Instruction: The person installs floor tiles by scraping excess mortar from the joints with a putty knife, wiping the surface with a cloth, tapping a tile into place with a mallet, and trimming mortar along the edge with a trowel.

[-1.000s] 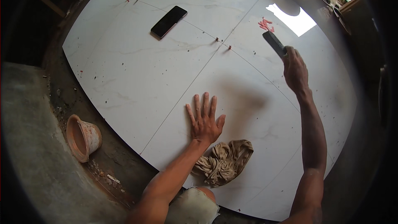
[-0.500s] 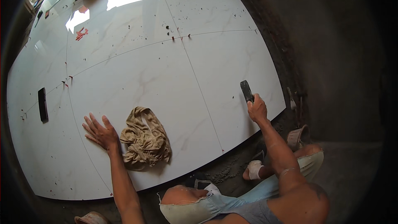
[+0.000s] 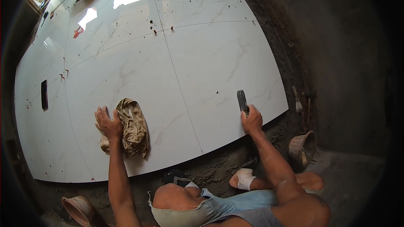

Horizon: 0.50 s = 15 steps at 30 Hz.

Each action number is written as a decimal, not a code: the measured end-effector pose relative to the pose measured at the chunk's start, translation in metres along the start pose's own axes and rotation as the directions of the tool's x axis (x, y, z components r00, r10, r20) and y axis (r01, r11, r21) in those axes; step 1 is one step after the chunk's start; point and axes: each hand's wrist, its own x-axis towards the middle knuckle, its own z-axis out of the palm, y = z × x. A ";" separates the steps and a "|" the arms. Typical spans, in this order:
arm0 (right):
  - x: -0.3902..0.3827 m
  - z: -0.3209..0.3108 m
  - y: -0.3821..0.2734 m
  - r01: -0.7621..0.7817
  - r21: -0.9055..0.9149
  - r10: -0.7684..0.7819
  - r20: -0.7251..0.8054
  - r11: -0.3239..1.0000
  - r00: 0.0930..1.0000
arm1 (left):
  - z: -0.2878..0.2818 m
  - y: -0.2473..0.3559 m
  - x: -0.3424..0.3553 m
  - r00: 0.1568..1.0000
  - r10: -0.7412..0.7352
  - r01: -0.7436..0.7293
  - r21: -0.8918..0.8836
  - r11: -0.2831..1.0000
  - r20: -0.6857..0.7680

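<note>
My left hand [image 3: 110, 126] rests at the left side of a crumpled tan cloth [image 3: 135, 128], partly over it, with its fingers apart and bent a little. The cloth lies on large white, marble-veined floor tiles [image 3: 126, 65]. At the right, my right hand [image 3: 252, 121] is closed around a long, dark, block-shaped tool [image 3: 242, 100], perhaps a rubber mallet. Its far end points away from me, and the gripped part is hidden. Whether the tool touches the tile I cannot tell. Small red tile clips [image 3: 155, 32] stick up at the joints.
A black flat bar or phone-like object [image 3: 44, 95] lies at the left, with loose red clips [image 3: 78, 32] farther back. Buckets stand at right [image 3: 296, 147] and lower left [image 3: 80, 210]. A trowel-like tool [image 3: 297, 101] lies beyond the tiles' right edge. Rough mortar [image 3: 219, 168] borders them.
My left hand has gone from bare tile onto the cloth's left side. The right hand with the dark tool has come slightly nearer to me. The whole view has shifted.
</note>
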 end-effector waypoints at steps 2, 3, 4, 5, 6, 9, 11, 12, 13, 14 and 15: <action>0.063 0.007 -0.027 0.022 -0.015 -0.022 -0.043 1.000 0.999 | 0.014 -0.002 -0.004 0.999 -0.013 0.012 -0.007 1.000 -0.041; 0.102 0.006 -0.044 0.034 -0.057 -0.034 -0.006 0.998 0.999 | 0.020 -0.001 -0.005 0.997 -0.013 0.012 -0.017 1.000 -0.072; 0.140 0.006 -0.059 0.091 -0.009 -0.091 -0.121 0.996 0.988 | 0.023 -0.001 -0.004 0.999 -0.008 0.008 -0.013 1.000 -0.053; 0.171 0.001 -0.086 0.084 -0.042 -0.090 -0.151 0.996 0.984 | 0.023 -0.003 -0.006 0.999 -0.023 0.023 -0.002 1.000 -0.049; 0.200 -0.007 -0.109 0.099 -0.070 -0.110 -0.170 0.993 0.979 | 0.022 -0.003 -0.005 0.998 -0.003 0.003 -0.002 1.000 -0.064; 0.265 -0.038 -0.150 0.234 -0.020 -0.228 -0.321 0.972 0.919 | 0.024 0.003 -0.003 0.998 0.013 -0.014 -0.016 1.000 -0.059; 0.278 -0.054 -0.189 0.286 0.054 -0.256 -0.312 0.957 0.915 | 0.020 -0.008 -0.001 0.998 0.003 -0.001 0.025 1.000 -0.063; 0.286 -0.063 -0.199 0.310 0.037 -0.279 -0.345 0.950 0.896 | 0.020 -0.008 0.000 0.998 0.000 0.001 0.028 1.000 -0.059; 0.291 -0.069 -0.206 0.332 0.019 -0.301 -0.375 0.943 0.877 | 0.020 -0.007 -0.001 0.998 0.000 0.001 0.022 1.000 -0.058; 0.294 -0.075 -0.211 0.332 0.038 -0.297 -0.360 0.943 0.885 | 0.019 -0.006 -0.001 0.998 0.000 0.001 0.018 1.000 -0.056; 0.302 -0.076 -0.209 0.332 0.037 -0.298 -0.358 0.942 0.885 | 0.019 -0.003 0.000 0.998 -0.002 0.003 0.017 1.000 -0.055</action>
